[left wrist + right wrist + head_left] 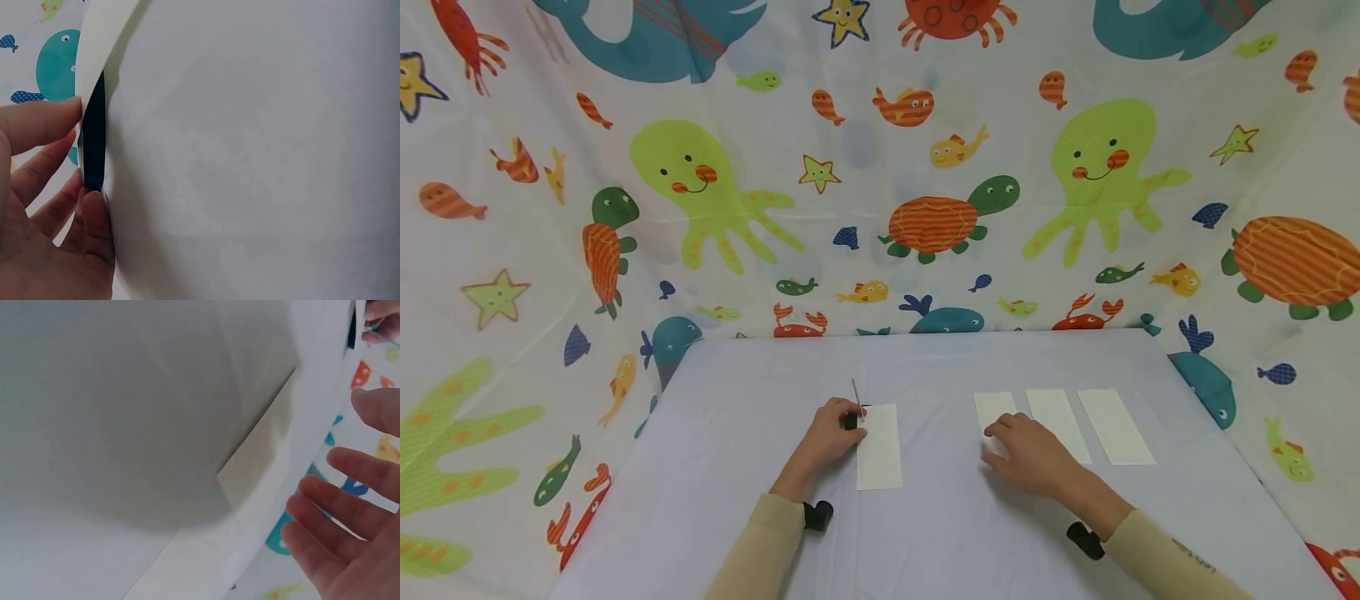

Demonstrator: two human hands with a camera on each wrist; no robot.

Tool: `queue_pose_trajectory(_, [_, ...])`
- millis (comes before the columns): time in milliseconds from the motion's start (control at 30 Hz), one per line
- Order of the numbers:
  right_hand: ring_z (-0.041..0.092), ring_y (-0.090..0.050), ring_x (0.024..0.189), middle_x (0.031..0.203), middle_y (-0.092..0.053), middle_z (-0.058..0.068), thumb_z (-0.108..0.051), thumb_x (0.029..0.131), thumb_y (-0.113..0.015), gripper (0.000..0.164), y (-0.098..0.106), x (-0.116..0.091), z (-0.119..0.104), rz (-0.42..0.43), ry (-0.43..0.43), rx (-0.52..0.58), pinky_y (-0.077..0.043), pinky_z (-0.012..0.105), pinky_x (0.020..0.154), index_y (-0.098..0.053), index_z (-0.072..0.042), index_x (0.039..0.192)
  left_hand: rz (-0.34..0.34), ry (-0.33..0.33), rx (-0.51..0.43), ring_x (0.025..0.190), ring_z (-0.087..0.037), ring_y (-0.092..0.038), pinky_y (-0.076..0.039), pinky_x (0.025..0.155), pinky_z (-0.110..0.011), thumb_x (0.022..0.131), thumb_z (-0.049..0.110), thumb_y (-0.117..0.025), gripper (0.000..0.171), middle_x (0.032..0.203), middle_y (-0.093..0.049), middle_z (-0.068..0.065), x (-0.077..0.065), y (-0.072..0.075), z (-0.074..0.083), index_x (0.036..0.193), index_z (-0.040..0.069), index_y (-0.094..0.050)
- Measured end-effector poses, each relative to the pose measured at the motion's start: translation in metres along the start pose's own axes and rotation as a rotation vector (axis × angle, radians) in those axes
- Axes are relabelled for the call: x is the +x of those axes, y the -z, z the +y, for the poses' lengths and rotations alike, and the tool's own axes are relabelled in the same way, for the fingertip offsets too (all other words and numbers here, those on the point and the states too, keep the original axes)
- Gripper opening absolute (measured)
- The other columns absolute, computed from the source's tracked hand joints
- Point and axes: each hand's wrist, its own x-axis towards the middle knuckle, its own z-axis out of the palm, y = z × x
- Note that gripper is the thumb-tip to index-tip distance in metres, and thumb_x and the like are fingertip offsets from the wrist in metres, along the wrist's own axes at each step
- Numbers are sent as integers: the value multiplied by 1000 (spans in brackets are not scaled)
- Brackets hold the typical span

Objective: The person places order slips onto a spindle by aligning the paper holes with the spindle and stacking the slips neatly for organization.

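My left hand [833,433] holds a black binder clip [850,420] at the upper left edge of a pale cream paper slip [880,454]. A thin wire handle stands up from the clip. In the left wrist view my thumb presses by the edge of the slip [103,44], and the dark clip body [94,140] shows beside the fingertips. My right hand [1026,450] is over the nearest of three similar paper slips [995,406], partly covering it. Its fingers [350,506] are spread and relaxed in the right wrist view, with nothing between them.
Two more slips lie to the right, a middle slip [1063,421] and an outer slip [1116,427]. They rest on a white cloth-covered table [940,533]. A sea-animal curtain [850,250] hangs behind and along both sides.
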Motion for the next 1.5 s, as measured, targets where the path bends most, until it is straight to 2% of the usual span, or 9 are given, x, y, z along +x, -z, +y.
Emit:
queue_pose_trajectory(267, [33, -59, 110, 117, -64, 13, -32, 92, -73, 41, 0, 6, 23, -19, -31, -4, -48, 52, 98, -68, -2, 119, -3, -3, -15, 117, -34, -52, -42, 104, -54, 87, 11, -75, 22, 129, -57, -17, -1, 3, 2, 108, 8, -69])
queue_pose_trajectory(533, [38, -58, 113, 120, -62, 18, -27, 93, -73, 40, -4, 10, 44, 1, -46, 29, -48, 53, 97, -66, 0, 121, -13, 2, -35, 118, -35, -51, -42, 105, -54, 87, 11, -75, 23, 130, -56, -18, -3, 5, 3, 109, 7, -69])
queue_pose_trajectory(767, [41, -56, 117, 124, -59, 22, -26, 92, -74, 44, -7, 11, 54, -27, -75, 47, -47, 55, 98, -63, 2, 124, -6, 3, -31, 116, -34, -52, -43, 104, -54, 87, 10, -75, 23, 130, -56, -18, -3, 4, 4, 108, 7, -69])
queue_pose_trajectory(1000, [42, -50, 122, 132, -55, 24, -31, 92, -74, 54, -12, 12, 55, -78, -112, 34, -47, 56, 99, -61, 3, 131, -1, 3, -25, 118, -35, -52, -42, 105, -54, 87, 9, -75, 23, 130, -56, -18, -3, 3, 4, 109, 6, -69])
queue_pose_trajectory(1300, [41, -49, 123, 133, -54, 24, -30, 90, -76, 53, -14, 15, 50, -118, -180, 23, -49, 56, 97, -64, 3, 130, 13, -11, -22, 118, -36, -52, -43, 104, -55, 87, 8, -75, 23, 130, -57, -19, -4, 1, 5, 109, 6, -70])
queue_pose_trajectory(1500, [42, -50, 123, 131, -56, 24, -26, 90, -77, 49, -15, 14, 46, -89, -193, 24, -51, 56, 92, -66, 5, 126, 15, 1, -6, 119, -36, -51, -42, 105, -54, 87, 9, -74, 22, 131, -56, -18, -5, 0, 5, 109, 7, -69])
